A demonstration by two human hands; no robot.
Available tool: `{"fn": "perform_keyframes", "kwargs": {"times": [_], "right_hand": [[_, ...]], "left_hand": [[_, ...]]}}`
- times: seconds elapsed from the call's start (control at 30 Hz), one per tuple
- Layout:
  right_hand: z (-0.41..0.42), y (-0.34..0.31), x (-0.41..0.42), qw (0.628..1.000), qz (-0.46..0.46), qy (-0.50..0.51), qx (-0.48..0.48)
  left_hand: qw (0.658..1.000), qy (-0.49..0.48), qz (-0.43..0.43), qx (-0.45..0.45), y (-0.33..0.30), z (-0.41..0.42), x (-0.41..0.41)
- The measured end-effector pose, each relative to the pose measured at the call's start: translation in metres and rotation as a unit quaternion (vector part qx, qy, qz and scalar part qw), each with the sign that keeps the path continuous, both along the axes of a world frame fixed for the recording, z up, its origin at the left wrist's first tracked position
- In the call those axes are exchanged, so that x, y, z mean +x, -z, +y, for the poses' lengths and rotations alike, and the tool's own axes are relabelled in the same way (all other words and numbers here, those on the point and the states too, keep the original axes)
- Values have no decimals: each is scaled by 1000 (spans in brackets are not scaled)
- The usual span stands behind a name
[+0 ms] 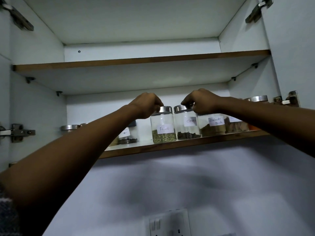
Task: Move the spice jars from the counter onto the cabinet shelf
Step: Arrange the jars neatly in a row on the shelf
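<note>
Glass fennel jar (163,126) and cloves jar (186,124) stand side by side, lids gripped by left hand (147,106) and right hand (201,102).

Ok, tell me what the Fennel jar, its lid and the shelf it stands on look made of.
Fennel jar: clear glass or hard plastic; contents show through.
Lid: brushed metal, probably steel; dull silver sheen.
Shelf: white laminated board with a brown wood-look front edge.

Both hands grip jar lids: left hand (148,105) Fennel jar (163,125), right hand (201,102) Cloves jar (186,122).
</note>
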State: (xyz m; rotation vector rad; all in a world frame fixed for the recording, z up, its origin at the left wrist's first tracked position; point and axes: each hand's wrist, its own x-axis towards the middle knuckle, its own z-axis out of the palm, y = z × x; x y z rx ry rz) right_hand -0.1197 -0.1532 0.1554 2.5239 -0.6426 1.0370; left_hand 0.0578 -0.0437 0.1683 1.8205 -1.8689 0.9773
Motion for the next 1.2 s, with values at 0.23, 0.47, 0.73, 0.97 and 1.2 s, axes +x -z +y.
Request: {"fn": "perform_keyframes", "kwargs": {"times": [0.23,0.47,0.73,0.97,1.2], "right_hand": [[1,0,5,1000,-13,-11,21],[-1,1,22,1000,-13,-4,25],[-12,5,47,1000,-10,18,2],[-25,10,70,1000,-11,19,21],[-43,13,99,999,-5,12,30]], "left_hand": [[1000,5,-14,-10,-2,-9,5],[999,-22,-27,-12,1,-17,22],[999,-42,-27,7,3,-28,45],[997,-60,-31,30,5,-43,66],[996,-84,-11,33,12,-62,87]]}}
